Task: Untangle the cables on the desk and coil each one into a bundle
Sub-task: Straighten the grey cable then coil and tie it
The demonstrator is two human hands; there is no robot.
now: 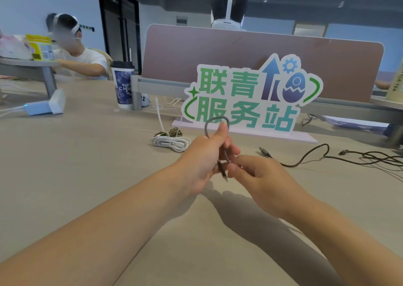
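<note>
My left hand (205, 155) grips a short grey braided cable (212, 121), whose loop arches above my thumb. Its plug end hangs down between my hands. My right hand (259, 176) pinches the lower part of that cable just below my left fingers. Behind my left hand a white cable (170, 143) lies coiled on the desk, with a dark patterned coiled cable (172, 132) just behind it. A long black cable (316, 157) snakes loose across the desk to the right, its plug near my right hand.
A standing sign with green characters (250, 98) is behind the hands. A lidded paper cup (123, 85) stands at the back left beside a desk divider (261, 52). A white charger block (56, 101) lies far left. Two people sit at the desks beyond.
</note>
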